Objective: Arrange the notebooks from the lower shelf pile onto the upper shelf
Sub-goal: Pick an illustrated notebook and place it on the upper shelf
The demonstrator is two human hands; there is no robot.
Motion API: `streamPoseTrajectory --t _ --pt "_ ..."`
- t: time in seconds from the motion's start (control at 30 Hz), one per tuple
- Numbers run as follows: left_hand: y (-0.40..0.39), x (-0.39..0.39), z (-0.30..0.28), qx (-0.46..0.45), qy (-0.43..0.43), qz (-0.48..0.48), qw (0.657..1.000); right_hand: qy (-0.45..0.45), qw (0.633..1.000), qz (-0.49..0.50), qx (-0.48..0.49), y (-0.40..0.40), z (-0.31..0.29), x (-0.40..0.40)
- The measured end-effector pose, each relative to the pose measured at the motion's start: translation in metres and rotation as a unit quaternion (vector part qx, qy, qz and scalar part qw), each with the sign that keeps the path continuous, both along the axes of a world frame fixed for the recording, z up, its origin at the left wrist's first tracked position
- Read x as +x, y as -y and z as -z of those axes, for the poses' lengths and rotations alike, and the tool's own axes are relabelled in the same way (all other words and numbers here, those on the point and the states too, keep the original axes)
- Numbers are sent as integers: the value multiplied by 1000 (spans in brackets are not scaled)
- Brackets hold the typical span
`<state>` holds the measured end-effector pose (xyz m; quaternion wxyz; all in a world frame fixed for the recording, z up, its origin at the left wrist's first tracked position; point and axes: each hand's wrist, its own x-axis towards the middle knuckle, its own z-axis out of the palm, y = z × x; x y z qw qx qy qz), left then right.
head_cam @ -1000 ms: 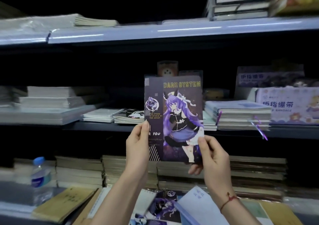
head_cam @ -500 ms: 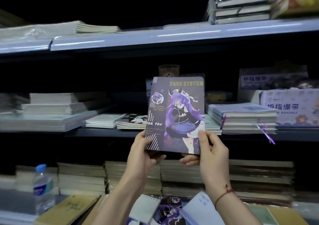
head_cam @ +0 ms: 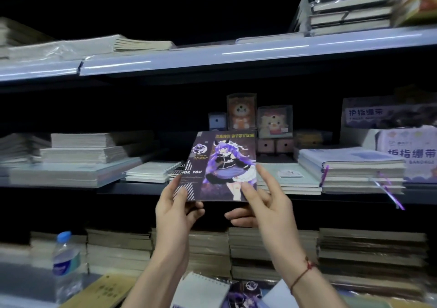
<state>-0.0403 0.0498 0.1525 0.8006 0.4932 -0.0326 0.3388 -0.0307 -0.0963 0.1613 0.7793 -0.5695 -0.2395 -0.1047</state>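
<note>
The notebook (head_cam: pixel 221 165) in my hands reads "DARK SYSTEM" in yellow across the top of its dark purple cover, and "FOR YOU" in white on the left strip, beside a drawn figure with long purple hair. Smaller lines of print under a round emblem are too fine to read. To the right on the middle shelf (head_cam: pixel 132 189), a pale box (head_cam: pixel 409 154) carries large Chinese characters and the word "BANDAGE" below them.

My left hand (head_cam: pixel 176 209) grips the notebook's lower left corner, thumb pressed on the cover, the other fingers curled underneath. My right hand (head_cam: pixel 264 203) pinches the lower right corner, thumb on the cover, index finger stretched up along the right edge, the remaining fingers loosely bent below it. A red string (head_cam: pixel 303 272) circles my right wrist.

I hold the notebook tilted back, in front of the middle shelf's edge, above the stacked notebooks (head_cam: pixel 208 251) of the lower shelf. A water bottle (head_cam: pixel 65 260) with a blue cap stands at lower left; its label is too blurred to read.
</note>
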Motion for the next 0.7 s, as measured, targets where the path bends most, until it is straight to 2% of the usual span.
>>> streamPoseTrajectory --t 0.17,0.33,0.7 --pt "-19 1 -1 -7 13 -15 1000 12 1000 -7 -12 -31 4 9" --pt "-42 -1 -2 -11 -14 2 1000 7 1000 6 -21 -59 15 19" --pt "-60 12 7 17 -17 54 998 6 998 60 -25 -71 31 30"
